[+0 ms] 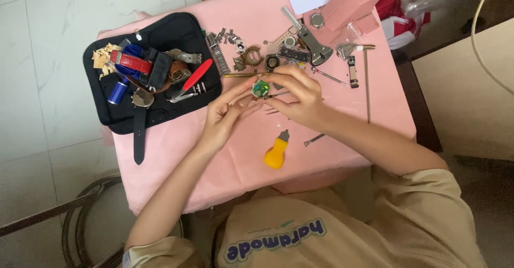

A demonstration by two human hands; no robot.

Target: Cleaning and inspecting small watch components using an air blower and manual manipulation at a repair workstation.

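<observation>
My left hand and my right hand meet over the pink table. Together they pinch a small round green watch part between their fingertips. The right hand also holds a thin metal tool that points at the part. A yellow pear-shaped tool with a dark tip lies on the cloth just below the hands.
A black tool case at the left holds watch straps, a red-handled tool and a blue item. Watch cases, metal links and small tools lie behind the hands. A pink box stands at the back right.
</observation>
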